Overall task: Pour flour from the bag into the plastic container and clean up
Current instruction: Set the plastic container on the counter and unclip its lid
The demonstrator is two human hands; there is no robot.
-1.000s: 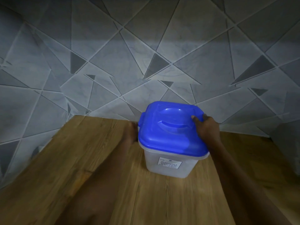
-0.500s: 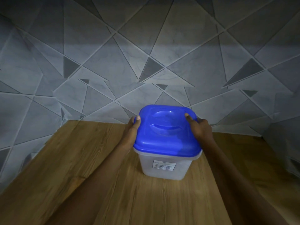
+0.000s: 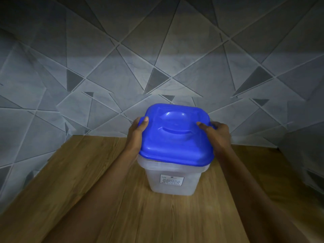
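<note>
Head view: both hands gripped the blue lid (image 3: 177, 137) of the plastic container (image 3: 172, 180), which stood near the back edge of the wooden counter (image 3: 84, 176).
The left hand (image 3: 136, 135) and right hand (image 3: 218, 133) clasped opposite sides of the lid, thumbs on top and fingers curled round its rim. The lid's near edge perhaps sat slightly raised, though the dim light left that unsure. Taking it off cleanly likely called for an even pull at both sides, so the tub did not tip.

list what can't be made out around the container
Head view:
- Contents of container: hidden by its frosted wall and the lid.
- Text on label: too small, blurred.
- Fingers of left hand and right hand: mostly behind the lid's sides.
</note>
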